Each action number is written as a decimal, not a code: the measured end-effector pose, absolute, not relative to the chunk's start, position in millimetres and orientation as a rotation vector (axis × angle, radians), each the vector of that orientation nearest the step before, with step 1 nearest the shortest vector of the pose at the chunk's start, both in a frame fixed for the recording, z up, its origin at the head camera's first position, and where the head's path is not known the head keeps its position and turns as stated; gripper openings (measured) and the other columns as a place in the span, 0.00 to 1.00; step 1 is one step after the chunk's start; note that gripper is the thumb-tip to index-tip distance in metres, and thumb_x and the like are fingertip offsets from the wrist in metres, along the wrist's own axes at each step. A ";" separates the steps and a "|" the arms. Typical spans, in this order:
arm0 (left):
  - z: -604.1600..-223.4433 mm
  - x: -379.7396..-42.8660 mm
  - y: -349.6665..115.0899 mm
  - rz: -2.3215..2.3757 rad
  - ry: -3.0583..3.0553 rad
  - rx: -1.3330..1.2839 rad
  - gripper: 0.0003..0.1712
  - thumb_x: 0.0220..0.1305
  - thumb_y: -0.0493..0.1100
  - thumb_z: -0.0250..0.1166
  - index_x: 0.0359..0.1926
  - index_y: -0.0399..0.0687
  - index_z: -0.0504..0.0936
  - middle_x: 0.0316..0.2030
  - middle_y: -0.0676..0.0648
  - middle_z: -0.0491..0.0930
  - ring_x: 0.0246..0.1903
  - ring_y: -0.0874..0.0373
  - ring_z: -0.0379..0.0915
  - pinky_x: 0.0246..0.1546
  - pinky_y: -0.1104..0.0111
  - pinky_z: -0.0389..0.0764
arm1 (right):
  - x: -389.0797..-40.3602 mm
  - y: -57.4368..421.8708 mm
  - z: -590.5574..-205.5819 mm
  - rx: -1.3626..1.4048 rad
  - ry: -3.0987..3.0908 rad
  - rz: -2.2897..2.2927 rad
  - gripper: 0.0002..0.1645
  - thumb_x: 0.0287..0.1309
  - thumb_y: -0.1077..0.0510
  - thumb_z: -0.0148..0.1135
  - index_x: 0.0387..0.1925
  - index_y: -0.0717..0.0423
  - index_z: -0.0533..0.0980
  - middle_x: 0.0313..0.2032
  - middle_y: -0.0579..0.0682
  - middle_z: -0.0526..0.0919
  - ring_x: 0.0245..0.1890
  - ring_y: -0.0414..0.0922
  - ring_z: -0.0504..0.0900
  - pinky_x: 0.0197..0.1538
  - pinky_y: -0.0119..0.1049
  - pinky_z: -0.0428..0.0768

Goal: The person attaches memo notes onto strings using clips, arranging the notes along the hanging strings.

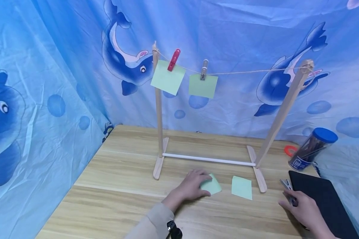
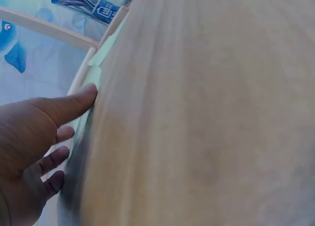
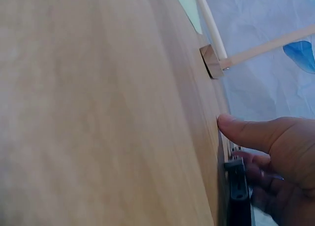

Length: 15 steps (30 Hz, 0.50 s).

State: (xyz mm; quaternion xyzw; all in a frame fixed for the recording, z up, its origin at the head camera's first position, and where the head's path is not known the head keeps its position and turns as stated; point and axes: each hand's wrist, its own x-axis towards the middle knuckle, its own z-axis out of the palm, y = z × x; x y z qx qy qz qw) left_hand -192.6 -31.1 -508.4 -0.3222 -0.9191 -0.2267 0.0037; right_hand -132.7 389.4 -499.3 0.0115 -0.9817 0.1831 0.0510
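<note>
My left hand rests at a light green paper note on the table, its thumb and fingers spread about the note's near and far edges. A second green note lies flat to its right. My right hand reaches over a dark clothespin, thumb held apart from it; a grey clothespin lies just beyond the fingers. Above, a string carries two green notes: the left note under a red clothespin, the right note under a grey-white clothespin.
Two wooden posts, the left post and the right post, stand on feet joined by a white rod. At right are a blue-lidded jar, an orange ring and a black pad. Dolphin-print cloth hangs behind.
</note>
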 end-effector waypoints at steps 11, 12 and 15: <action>-489.8 -198.2 -29.2 -0.635 -2.984 -1.043 0.39 0.60 0.44 0.68 0.73 0.55 0.70 0.72 0.48 0.66 0.71 0.50 0.61 0.71 0.53 0.63 | -125.2 394.9 -498.1 0.011 -2.932 0.526 0.34 0.53 0.47 0.77 0.49 0.71 0.80 0.30 0.54 0.81 0.28 0.48 0.76 0.29 0.44 0.75; -488.4 -198.7 -28.7 -0.606 -2.994 -1.060 0.38 0.60 0.44 0.67 0.73 0.56 0.70 0.71 0.49 0.67 0.71 0.50 0.61 0.71 0.54 0.63 | -124.6 394.6 -497.8 0.015 -2.949 0.540 0.31 0.54 0.49 0.76 0.49 0.70 0.81 0.29 0.53 0.81 0.27 0.47 0.76 0.29 0.43 0.75; -483.9 -198.9 -28.2 -0.604 -3.041 -1.055 0.40 0.58 0.42 0.67 0.73 0.60 0.70 0.69 0.49 0.70 0.67 0.51 0.66 0.66 0.56 0.68 | -123.4 391.0 -497.9 0.063 -2.965 0.590 0.24 0.53 0.57 0.76 0.49 0.67 0.82 0.26 0.45 0.77 0.24 0.40 0.70 0.26 0.33 0.67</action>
